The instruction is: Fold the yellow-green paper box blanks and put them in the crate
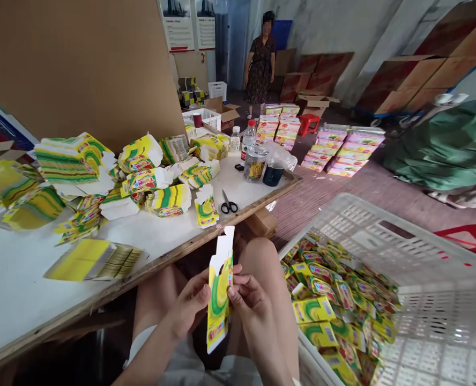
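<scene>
Above my lap, a yellow and green cardboard carton [219, 300] stands on end between my hands, its white flaps pointing up. My left hand [193, 300] presses its left edge, thumb on the printed face and fingers behind. My right hand [251, 305] pinches the right edge between thumb and fingers. Stacks of flat cartons [75, 161] in the same print cover the table [157, 236]. A small carton pile [206, 206] lies by the table's edge, beside black-handled scissors [229, 203].
To my right, a white plastic crate [358, 209] holds many yellow cartons [322, 311]. Bottles [248, 140], a jar [256, 163] and a dark cup [273, 176] stand at the table's far end. Pink box stacks [342, 147] sit on the floor; a person [260, 64] stands behind.
</scene>
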Available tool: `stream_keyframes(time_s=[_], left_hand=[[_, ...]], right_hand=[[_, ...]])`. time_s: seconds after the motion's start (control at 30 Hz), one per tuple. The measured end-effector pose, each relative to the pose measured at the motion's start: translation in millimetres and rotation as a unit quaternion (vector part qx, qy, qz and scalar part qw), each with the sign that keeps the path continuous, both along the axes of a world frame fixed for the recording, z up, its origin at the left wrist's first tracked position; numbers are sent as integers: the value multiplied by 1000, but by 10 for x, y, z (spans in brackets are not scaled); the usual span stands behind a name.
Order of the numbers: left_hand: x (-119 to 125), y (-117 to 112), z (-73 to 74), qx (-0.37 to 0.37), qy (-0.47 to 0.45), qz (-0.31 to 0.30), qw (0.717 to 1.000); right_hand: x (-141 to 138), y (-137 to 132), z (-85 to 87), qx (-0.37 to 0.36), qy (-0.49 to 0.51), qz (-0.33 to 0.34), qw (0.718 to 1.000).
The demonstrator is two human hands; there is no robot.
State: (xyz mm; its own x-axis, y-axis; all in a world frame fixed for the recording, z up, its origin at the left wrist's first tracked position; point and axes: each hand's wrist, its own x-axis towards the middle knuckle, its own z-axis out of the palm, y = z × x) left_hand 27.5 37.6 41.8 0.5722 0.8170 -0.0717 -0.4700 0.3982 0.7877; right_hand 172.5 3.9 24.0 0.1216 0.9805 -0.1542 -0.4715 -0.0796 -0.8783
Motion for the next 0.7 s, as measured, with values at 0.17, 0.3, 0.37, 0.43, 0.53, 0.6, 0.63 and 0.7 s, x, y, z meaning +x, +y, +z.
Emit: stream_keyframes(time_s=[0.17, 0.3, 0.37, 0.43, 0.53, 0.6, 0.63, 0.7], left_hand=[[42, -22, -68, -40, 41, 59, 997], [76, -18, -134, -23, 72, 101, 992], [100, -32, -166, -2, 113, 128, 985], [118, -56, -184, 26, 175, 147, 973], [103, -104, -178, 64, 247, 169, 952], [45, -135, -150, 82, 259, 173, 947], [2, -148, -131, 88, 258, 163, 948], [-97, -166, -88, 91, 254, 120, 955]], right_hand=[[-9, -35, -17, -11, -98, 8, 995], [-7, -48, 5, -24, -135, 0, 991], [-15, -53, -4, -35, -150, 0, 988], [-20, -56, -31, -36, -167, -1, 985], [-1, -52, -84, -5, -203, -22, 979], [38, -45, -102, 39, -229, -35, 972], [65, -42, -101, 62, -239, -31, 968], [129, -37, -78, 102, -258, 9, 961]])
